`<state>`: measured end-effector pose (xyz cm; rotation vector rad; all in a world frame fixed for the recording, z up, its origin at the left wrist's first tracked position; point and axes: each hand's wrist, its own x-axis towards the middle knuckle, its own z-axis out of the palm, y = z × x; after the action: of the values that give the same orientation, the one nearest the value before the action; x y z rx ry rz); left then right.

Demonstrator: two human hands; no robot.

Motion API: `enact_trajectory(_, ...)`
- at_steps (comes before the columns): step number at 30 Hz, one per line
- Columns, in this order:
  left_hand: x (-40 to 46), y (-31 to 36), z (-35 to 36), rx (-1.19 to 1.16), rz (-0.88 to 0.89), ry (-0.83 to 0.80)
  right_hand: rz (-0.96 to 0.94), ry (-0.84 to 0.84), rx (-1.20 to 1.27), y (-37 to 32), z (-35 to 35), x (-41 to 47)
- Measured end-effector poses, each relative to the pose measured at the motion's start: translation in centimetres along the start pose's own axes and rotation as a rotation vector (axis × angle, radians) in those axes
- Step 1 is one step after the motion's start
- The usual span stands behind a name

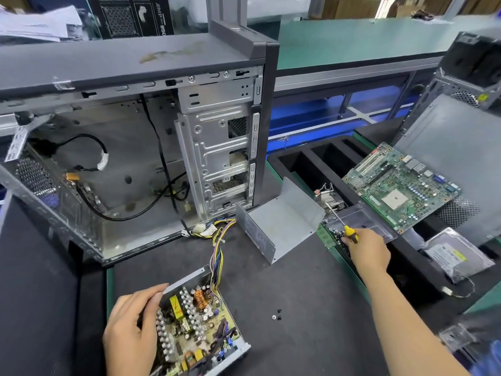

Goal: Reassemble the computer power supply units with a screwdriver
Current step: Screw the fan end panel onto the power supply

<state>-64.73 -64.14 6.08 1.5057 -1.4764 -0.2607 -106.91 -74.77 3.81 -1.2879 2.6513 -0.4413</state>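
The open power supply unit with its bare circuit board (198,327) lies under the left hand (132,329); 3 small loose screws (277,315) lie right of it, the bent grey metal cover (282,226) behind them, left of the right hand (368,251).

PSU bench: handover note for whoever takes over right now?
Left hand grips the open PSU at its left wall, board exposed.
Right hand holds the screwdriver over the clear tray, tip pointing away.
Cover lies off, upside down, behind the PSU beside the case.
Loose screws on the mat right of the PSU.
Done: nothing closed. Left: fit cover, drive screws.
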Motion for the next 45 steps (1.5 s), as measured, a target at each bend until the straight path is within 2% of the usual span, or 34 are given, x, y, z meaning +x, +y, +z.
enact_trajectory(6,-0.2,0.1,-0.1,0.014,-0.028,-0.012,-0.093,0.011,-0.073,-0.6,0.0,-0.3)
enact_trajectory(18,-0.4,0.2,-0.2,0.041,-0.067,-0.035,-0.017,-0.025,0.199,-0.3,-0.7,0.0)
enact_trajectory(20,-0.3,0.3,-0.2,0.055,-0.068,-0.039,-0.016,0.017,0.302,-0.4,-1.1,-0.3)
enact_trajectory(23,-0.3,0.5,-0.2,0.072,-0.09,-0.039,-0.013,0.031,0.582,-1.1,-2.0,-2.0)
enact_trajectory(27,-0.3,0.4,-0.3,0.099,-0.104,-0.029,-0.084,-0.163,0.862,-2.5,-2.3,-7.9)
enact_trajectory(29,-0.2,0.6,-0.5,0.116,-0.129,-0.035,-0.14,-0.3,0.85,-2.5,-1.5,-11.7)
enact_trajectory(32,-0.1,1.0,-0.8,0.132,-0.189,-0.05,-0.218,-0.452,0.695,-2.3,0.2,-15.7)
enact_trajectory(40,-2.0,2.7,-2.7,0.296,-0.31,-0.052,-0.249,-0.43,0.509,-2.8,0.5,-17.1)
enact_trajectory(45,-3.6,3.7,-4.0,0.449,-0.302,-0.116,-0.198,-0.477,0.603,-2.5,-0.2,-17.1)
